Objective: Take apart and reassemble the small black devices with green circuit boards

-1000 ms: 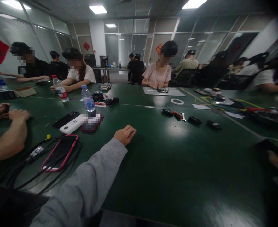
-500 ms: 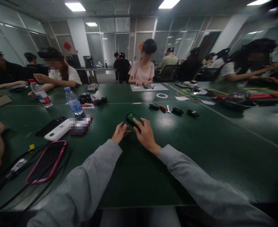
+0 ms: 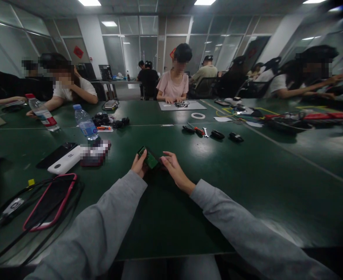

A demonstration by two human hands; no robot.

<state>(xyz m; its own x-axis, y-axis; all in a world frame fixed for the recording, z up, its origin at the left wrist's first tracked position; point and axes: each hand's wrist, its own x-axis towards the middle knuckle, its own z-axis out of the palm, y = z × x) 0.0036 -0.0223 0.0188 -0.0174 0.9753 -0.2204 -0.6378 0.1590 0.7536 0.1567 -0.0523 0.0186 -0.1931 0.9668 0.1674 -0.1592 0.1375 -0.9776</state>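
Note:
A green circuit board [image 3: 151,160] with dark edges is tilted in front of me, above the table. My left hand [image 3: 139,165] grips its left side, with the thumb lying on the green face. Just right of the board is my right hand [image 3: 175,170], its fingers stretched out and apart. Whether a right fingertip touches the dark edge, I cannot tell.
The green table [image 3: 261,186] carries an orange-handled screwdriver [image 3: 199,131], a wrench [image 3: 205,132] and black pieces [image 3: 217,134]. At left are a white power bank [image 3: 65,160], a pink-edged phone [image 3: 50,202], cables and a blue-capped bottle [image 3: 85,123]. Co-workers sit around.
The board has passed from my right hand to my left and moved left and slightly down. My right hand has let go and opened beside it. The camera view has shifted slightly.

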